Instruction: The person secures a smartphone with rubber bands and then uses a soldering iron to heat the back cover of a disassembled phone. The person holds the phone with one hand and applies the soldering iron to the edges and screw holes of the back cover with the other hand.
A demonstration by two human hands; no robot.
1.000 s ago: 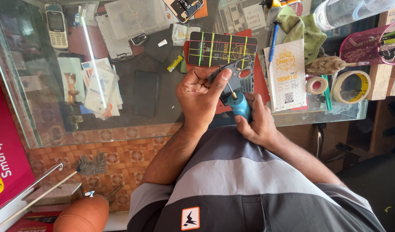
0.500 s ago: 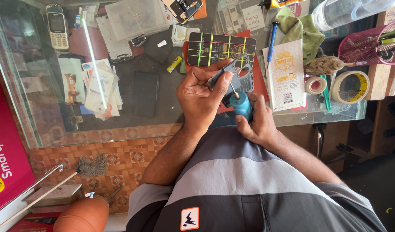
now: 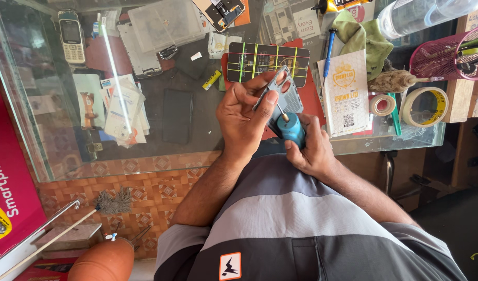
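A glass-topped bench (image 3: 51, 151) fills the view, papers and phone parts showing under the pane, with patterned orange tiles (image 3: 145, 190) on its front and a red sign (image 3: 10, 198) cut off at the edge. On top lie one dark cutting mat (image 3: 249, 62), one leaflet (image 3: 345, 93), one green cloth (image 3: 366, 36), one pink mesh pot (image 3: 449, 54), two tape rolls (image 3: 425, 106), one keypad phone (image 3: 71, 35) and one blue pen (image 3: 328, 54). The left hand (image 3: 244, 119) is closed around a grey phone frame (image 3: 280, 99), held above the bench's near edge. The right hand (image 3: 311, 151) grips a blue screwdriver (image 3: 292, 130), tip touching the frame. Most of the frame is hidden by fingers.
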